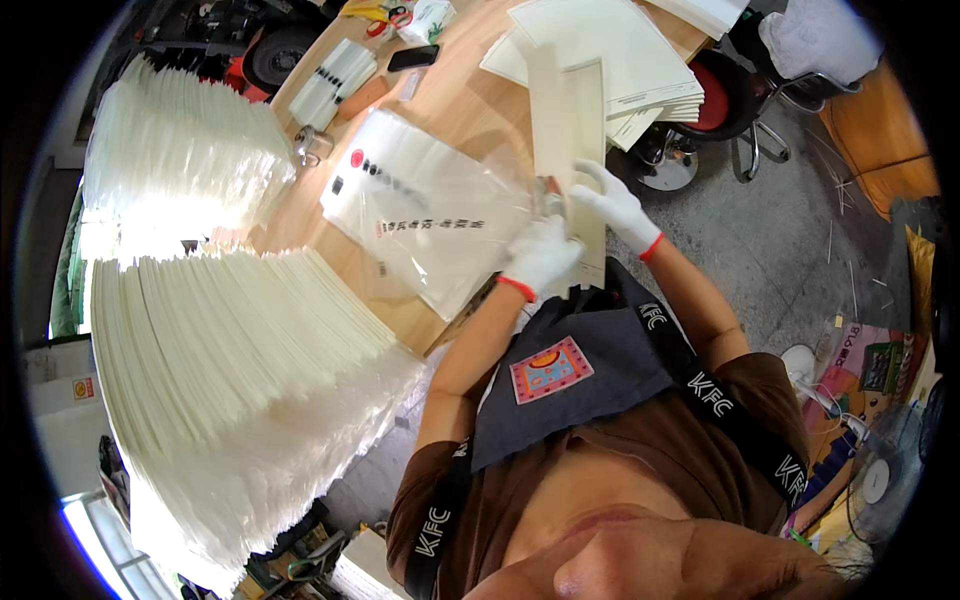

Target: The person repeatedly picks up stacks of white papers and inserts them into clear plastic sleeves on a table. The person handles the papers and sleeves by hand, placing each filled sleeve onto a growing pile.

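- While we are working at the folded cream card [590, 110], it is lying on the table [480, 100], running under our hands and beyond them, its left panel seemingly tilting up along the crease.
- Our left hand [541, 252] is apparently grasping a small red-and-grey item [550, 190] against the card's left side; the glove is hiding most of it.
- Our right hand [612, 203] is hovering or resting over the right panel, fingers parted and clenching nothing visible; we cannot tell whether it is touching.
- For a clean fold, we should be steadying the right panel flat, keeping the edges square and pressing evenly along the crease.
- Just left of the grip, a clear bag [430, 215] of printed sheets is lying close, so we should be keeping our left wrist off it.
- Beyond the grip, to the right, loose cream sheets [610, 50] are overlapping.
- Farther left, two tall white stacks [230, 340] are standing.
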`<state>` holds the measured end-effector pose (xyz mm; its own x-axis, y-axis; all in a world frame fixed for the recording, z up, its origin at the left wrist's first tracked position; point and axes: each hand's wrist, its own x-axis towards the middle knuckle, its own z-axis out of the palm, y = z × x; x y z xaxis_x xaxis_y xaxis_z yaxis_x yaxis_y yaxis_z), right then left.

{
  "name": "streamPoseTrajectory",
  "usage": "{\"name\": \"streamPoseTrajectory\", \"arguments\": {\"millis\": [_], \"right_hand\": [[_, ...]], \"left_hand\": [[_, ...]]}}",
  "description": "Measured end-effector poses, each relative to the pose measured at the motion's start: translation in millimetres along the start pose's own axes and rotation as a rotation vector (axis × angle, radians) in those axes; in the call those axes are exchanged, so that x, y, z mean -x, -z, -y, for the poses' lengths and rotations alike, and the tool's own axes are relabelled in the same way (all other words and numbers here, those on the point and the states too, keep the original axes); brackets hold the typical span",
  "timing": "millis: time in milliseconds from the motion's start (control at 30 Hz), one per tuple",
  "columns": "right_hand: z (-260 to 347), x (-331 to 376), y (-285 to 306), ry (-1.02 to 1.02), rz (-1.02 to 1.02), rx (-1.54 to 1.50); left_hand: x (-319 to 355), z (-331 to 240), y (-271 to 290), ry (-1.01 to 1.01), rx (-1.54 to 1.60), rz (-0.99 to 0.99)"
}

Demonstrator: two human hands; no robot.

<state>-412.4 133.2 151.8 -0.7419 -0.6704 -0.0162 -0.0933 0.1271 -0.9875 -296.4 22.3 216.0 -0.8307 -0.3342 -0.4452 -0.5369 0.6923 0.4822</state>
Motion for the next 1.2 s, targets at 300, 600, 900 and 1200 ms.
{"name": "streamPoseTrajectory", "arguments": {"millis": [300, 600, 900, 1200], "right_hand": [[82, 23, 26, 0.571, 0.213, 0.680], [148, 2, -38, 0.484, 0.820, 0.951], [74, -53, -73, -0.101, 0.708, 0.212], [52, -6, -116, 0.457, 0.437, 0.900]], "left_hand": [[44, 76, 77, -0.267, 1.535, -0.390], [109, 71, 60, -0.359, 0.531, -0.191], [82, 87, 0, -0.528, 0.136, -0.685], [20, 80, 23, -0.284, 0.621, -0.643]]}}
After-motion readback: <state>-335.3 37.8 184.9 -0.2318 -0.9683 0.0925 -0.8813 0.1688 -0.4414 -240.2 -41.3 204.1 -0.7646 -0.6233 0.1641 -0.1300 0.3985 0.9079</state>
